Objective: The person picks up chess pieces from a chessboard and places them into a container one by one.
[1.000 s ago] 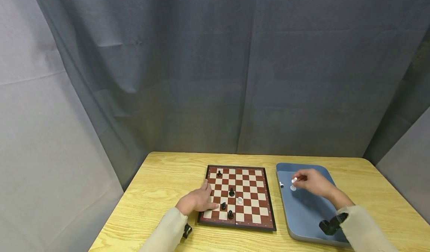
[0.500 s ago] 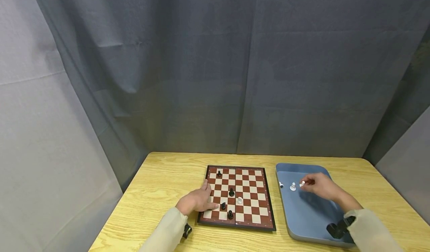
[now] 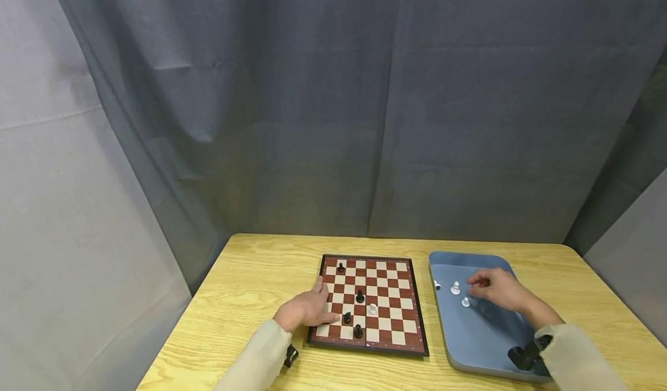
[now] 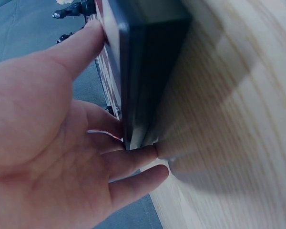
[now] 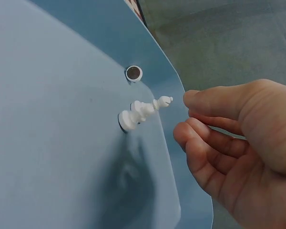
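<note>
My left hand [image 3: 308,310] rests at the left edge of a red-and-white chessboard [image 3: 395,339]. In the left wrist view its thumb [image 4: 86,40] lies on the board's top, with the fingers extended along the side and table. My right hand [image 3: 497,289] hovers over a blue tray [image 3: 482,344], thumb and fingers bent loosely with nothing between them. Two white chess pieces stand in the tray: a taller one [image 3: 455,288] and a shorter one [image 3: 465,302]. They overlap in the right wrist view, where a bishop's head [image 5: 165,101] shows. A third white piece [image 5: 134,73] lies with its base outward.
On the board stand several black pieces, among them a pawn [image 3: 341,267], a knight [image 3: 347,317] and one near the front edge [image 3: 358,332]. One white piece [image 3: 372,309] stands mid-board. A grey curtain [image 3: 312,119] hangs behind the wooden table [image 3: 260,269].
My right hand moved right from the taller white piece, held a smaller white piece, and let it go upright in the tray. My left hand stayed at the board.
</note>
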